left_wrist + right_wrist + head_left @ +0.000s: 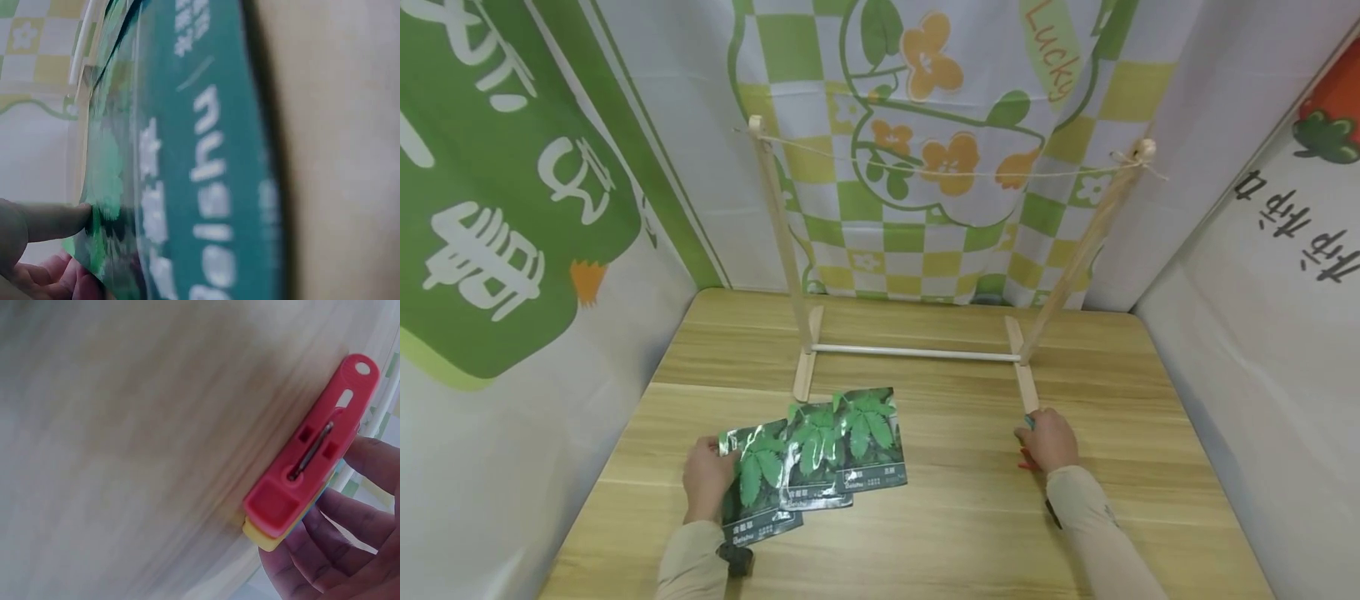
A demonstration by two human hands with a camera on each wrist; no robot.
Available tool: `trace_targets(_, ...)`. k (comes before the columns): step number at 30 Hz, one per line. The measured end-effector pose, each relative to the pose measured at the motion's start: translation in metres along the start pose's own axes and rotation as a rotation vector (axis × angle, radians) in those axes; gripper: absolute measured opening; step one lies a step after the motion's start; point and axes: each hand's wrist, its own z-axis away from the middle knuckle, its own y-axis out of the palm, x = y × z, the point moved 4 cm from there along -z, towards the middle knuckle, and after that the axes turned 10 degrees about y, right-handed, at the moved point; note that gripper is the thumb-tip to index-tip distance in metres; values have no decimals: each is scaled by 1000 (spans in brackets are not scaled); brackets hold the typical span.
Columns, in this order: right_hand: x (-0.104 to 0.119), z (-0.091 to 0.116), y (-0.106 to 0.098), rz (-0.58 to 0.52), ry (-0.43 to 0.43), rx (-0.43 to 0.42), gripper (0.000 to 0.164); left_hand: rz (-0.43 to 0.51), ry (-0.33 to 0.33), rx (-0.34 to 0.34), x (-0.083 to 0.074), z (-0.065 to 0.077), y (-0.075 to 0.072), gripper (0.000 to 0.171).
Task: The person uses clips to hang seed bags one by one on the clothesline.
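Three green seed packets with leaf pictures lie overlapped in a fan on the table. My left hand (707,479) pinches the left edge of the leftmost seed packet (758,475). The thumb is on its face and the other fingers are at its edge, partly hidden behind it in the left wrist view. The middle packet (811,450) and the right packet (870,437) lie beside it. On the right, my right hand (1052,442) holds a few plastic clothespins by the wooden stand's foot. A red clothespin (312,447) covers a yellow clothespin (259,537); a bit of blue shows behind.
A wooden stand with two posts (786,242) and a white crossbar (917,352) stands at the back of the table (940,542). String (955,173) hangs slack between the post tops. A patterned curtain (917,250) is behind, with printed cloth walls at both sides.
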Motion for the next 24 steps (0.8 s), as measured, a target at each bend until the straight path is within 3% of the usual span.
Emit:
trace_targets(4,2,-1,2,-24,4,15,37,61,-65,48,4,-4,-2,48)
trace_targets(10,0,-3,2,-22,3,18,38,163,-160,44,3,-4,-4,45)
trace_targets(18,-1,-2,-1,-23,-8,32,37,155,-139,19,9,-2,-2,44)
trace_targets(24,-4,-4,0,-46,11,47,41,161,-132,75,10,-8,-5,46)
